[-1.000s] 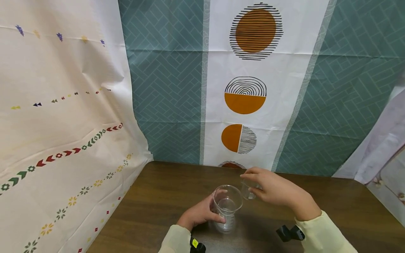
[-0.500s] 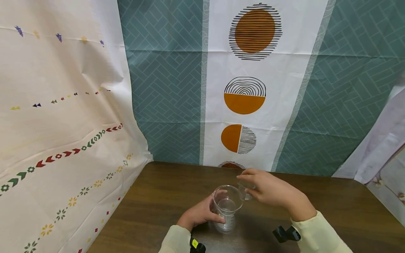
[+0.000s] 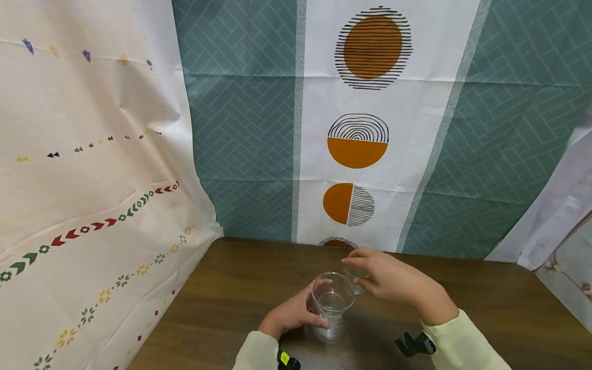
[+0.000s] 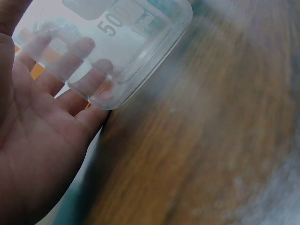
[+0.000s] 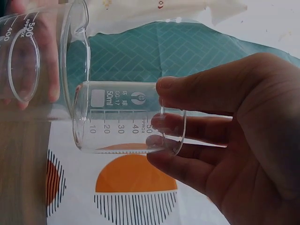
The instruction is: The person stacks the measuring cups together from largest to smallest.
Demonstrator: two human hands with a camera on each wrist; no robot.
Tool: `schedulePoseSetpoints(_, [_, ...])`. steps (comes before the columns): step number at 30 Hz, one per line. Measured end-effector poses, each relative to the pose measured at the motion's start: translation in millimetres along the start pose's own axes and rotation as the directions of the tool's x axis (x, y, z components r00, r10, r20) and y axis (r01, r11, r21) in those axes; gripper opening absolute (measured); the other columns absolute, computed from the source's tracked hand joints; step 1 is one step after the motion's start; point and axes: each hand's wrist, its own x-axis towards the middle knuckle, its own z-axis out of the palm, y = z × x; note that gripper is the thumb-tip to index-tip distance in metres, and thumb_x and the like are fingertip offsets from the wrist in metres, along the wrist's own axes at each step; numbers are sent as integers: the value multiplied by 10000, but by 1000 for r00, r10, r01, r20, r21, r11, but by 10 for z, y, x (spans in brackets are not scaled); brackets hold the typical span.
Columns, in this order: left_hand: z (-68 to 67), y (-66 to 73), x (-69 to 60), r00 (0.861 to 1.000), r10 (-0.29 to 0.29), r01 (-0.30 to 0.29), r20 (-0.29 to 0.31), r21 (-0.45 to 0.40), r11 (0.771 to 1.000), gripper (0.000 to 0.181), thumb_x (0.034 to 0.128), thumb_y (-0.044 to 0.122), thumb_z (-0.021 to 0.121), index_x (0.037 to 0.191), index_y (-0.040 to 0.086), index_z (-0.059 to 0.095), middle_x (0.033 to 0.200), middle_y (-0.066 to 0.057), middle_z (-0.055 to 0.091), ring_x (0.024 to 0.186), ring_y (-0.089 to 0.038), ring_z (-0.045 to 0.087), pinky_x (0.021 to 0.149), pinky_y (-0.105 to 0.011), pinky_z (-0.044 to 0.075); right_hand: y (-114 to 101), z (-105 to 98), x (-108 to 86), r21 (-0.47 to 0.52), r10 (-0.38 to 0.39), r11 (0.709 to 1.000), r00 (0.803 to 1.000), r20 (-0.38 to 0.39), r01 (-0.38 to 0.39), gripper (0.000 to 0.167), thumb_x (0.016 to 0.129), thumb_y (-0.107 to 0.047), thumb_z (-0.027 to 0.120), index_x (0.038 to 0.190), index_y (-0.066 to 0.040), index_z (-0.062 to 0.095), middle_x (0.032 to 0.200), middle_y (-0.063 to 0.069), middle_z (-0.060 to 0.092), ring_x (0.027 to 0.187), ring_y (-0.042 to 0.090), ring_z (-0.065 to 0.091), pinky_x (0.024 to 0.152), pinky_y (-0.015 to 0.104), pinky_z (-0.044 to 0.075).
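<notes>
In the head view my left hand (image 3: 298, 311) grips the side of a large clear glass beaker (image 3: 332, 288), which stands upright on the table. Its printed marks show in the left wrist view, where the fingers of the left hand (image 4: 47, 126) are seen through the glass (image 4: 136, 51). My right hand (image 3: 393, 277) pinches a small 50 ml beaker (image 5: 119, 119) near its rim, thumb on one side and fingers on the other. The small beaker's base is close by the large beaker's rim (image 5: 75, 51). A ring shows inside the large beaker; I cannot tell whether it is another vessel.
The brown wooden table (image 3: 222, 303) runs back to a green and white patterned cloth (image 3: 245, 154). A cream cloth (image 3: 115, 231) hangs on the left, and a pale cloth (image 3: 546, 226) on the right. A black wrist camera (image 3: 416, 343) sits under the right sleeve.
My right hand has moved a little left with the small beaker, bringing it closer to the large beaker's rim. My left hand and the large beaker have stayed in place.
</notes>
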Motion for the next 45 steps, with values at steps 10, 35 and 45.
schedulePoseSetpoints(10, [6, 13, 4, 1000, 10, -10, 12, -14, 1000, 815, 788, 198, 812, 1438, 305, 332, 1432, 39, 473, 1240, -143, 524, 995, -240, 445, -45, 4, 13, -9, -15, 1000, 1000, -4, 15, 379, 871, -121, 701, 1242, -84, 636, 1184, 27, 615, 1043, 181, 615, 883, 370, 526])
schedulePoseSetpoints(35, [0, 10, -8, 1000, 13, -13, 20, 7, 1000, 793, 797, 226, 805, 1418, 376, 335, 1443, 54, 444, 1308, -167, 458, 1021, -239, 421, -120, 106, 121, 21, -25, 999, 999, 43, 24, 388, 880, -140, 692, 1262, -108, 632, 1194, 25, 607, 1016, 156, 613, 843, 343, 539])
schedulePoseSetpoints(45, [-1, 9, -16, 1000, -1, 1, 15, -1, 1000, 805, 793, 227, 806, 1423, 381, 330, 1407, 54, 464, 1248, -141, 485, 1008, -259, 435, -157, 172, 155, 26, -39, 999, 998, 44, 38, 403, 868, -135, 703, 1260, -74, 630, 1203, 20, 605, 1060, 166, 612, 895, 355, 530])
